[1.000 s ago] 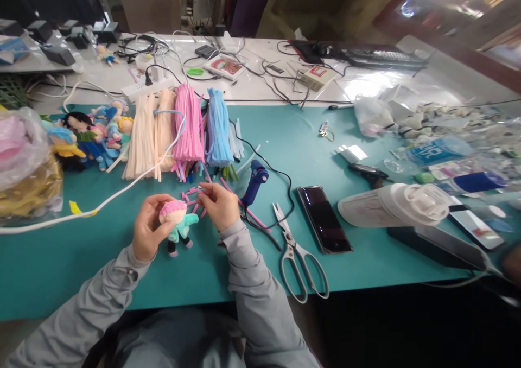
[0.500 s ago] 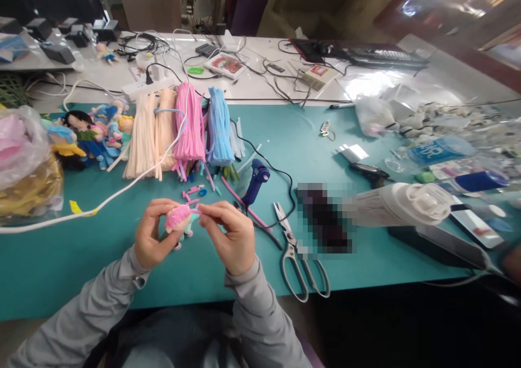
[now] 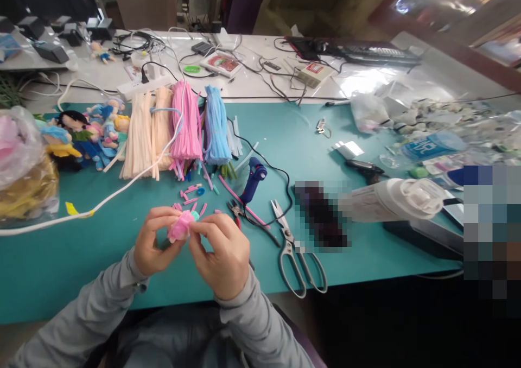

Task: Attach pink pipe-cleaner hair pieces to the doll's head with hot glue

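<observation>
A small doll (image 3: 180, 227) with pink fuzzy hair and a bit of mint green is held above the green mat, between my hands. My left hand (image 3: 158, 242) grips it from the left, thumb below and fingers above. Against its right side, the thumb and forefinger of my right hand (image 3: 222, 251) are pinched together; whatever lies between those fingertips is too small to tell. Short pink pieces (image 3: 189, 194) lie just beyond the doll. Pliers (image 3: 236, 210) with red handles are partly hidden behind my right hand. A blue glue gun (image 3: 253, 179) stands farther back.
Large scissors (image 3: 288, 243) lie right of my right hand, beside a blurred dark object (image 3: 321, 213). Peach, pink (image 3: 186, 121) and blue (image 3: 215, 126) stem bundles lie at the back. Finished dolls (image 3: 87, 134) are piled left. A white cable (image 3: 118, 194) crosses the mat; a white bottle (image 3: 391, 200) lies right.
The doll has turned, so its pink hair now faces up and its face is out of sight. My right hand has moved left and down against it, uncovering the pliers.
</observation>
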Action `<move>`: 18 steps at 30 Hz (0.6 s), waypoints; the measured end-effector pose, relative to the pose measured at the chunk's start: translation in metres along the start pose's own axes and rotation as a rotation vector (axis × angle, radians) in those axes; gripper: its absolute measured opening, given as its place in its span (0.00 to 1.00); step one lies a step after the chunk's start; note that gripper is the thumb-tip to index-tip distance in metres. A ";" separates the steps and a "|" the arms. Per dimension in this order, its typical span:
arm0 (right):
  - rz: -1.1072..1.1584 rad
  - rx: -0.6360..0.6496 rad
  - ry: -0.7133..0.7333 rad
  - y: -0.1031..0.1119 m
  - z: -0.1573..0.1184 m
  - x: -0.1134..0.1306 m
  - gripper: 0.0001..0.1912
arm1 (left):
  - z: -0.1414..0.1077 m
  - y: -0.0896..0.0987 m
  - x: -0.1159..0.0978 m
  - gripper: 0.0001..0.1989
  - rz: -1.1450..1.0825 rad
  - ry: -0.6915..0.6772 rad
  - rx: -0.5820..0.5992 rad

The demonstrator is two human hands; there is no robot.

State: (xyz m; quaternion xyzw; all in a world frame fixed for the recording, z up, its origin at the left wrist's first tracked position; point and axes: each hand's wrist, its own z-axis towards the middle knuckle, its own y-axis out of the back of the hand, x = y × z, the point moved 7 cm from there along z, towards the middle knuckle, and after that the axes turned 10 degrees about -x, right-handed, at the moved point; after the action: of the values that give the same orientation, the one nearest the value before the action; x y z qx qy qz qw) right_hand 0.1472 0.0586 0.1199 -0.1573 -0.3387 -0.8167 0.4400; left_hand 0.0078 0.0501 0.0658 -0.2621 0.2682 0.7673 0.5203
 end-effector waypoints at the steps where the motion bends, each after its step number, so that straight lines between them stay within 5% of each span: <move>1: 0.002 0.020 0.000 -0.001 -0.001 0.001 0.07 | 0.000 0.000 -0.001 0.21 0.013 -0.008 0.000; 18: -0.064 0.048 -0.037 0.005 -0.004 0.004 0.08 | 0.003 0.000 -0.013 0.24 0.199 -0.189 -0.040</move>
State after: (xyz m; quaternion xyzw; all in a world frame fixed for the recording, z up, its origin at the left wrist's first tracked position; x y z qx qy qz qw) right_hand 0.1496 0.0518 0.1215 -0.1509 -0.3710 -0.8189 0.4112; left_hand 0.0115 0.0433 0.0769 -0.1713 0.2272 0.8415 0.4593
